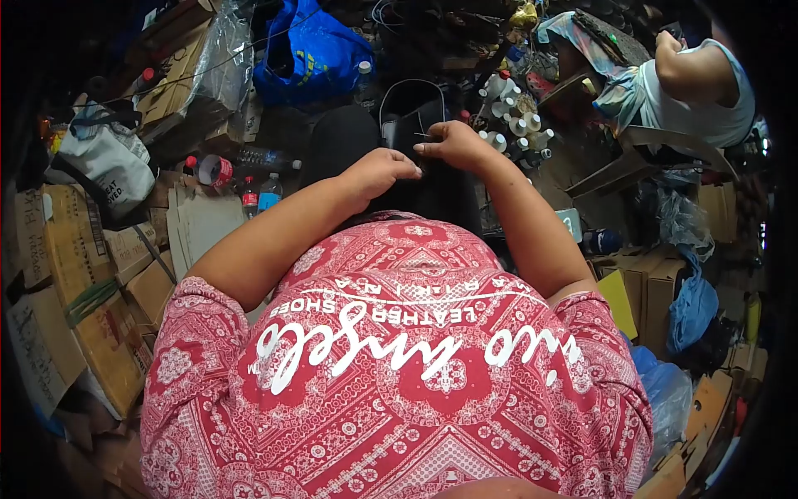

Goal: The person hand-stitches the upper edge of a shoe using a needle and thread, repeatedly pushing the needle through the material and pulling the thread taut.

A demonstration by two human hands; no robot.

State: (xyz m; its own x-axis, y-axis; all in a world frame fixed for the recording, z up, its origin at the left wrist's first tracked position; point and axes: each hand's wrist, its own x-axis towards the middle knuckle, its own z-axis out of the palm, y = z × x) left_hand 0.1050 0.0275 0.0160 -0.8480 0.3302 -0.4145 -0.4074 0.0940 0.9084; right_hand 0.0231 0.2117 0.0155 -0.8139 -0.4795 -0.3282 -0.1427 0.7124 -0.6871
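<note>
A black item with a thin pale curved edge point(413, 81) lies over my lap between my knees; its kind is hard to make out against the dark trousers. My right hand point(455, 146) is at its right side, thumb and forefinger closed around a thin needle-like piece point(421, 135) that pokes out to the left. Lower and to the left, my left hand point(378, 176) is pinched shut, its fingertips close to the right hand's. Whatever sits in the left fingertips is too small to name.
Flattened cardboard point(79, 258) and a grey bag point(108, 162) lie on the left. A blue bag point(307, 54) is ahead. Several plastic bottles point(517, 125) stand ahead right, near another seated person point(698, 91) and a chair point(657, 145).
</note>
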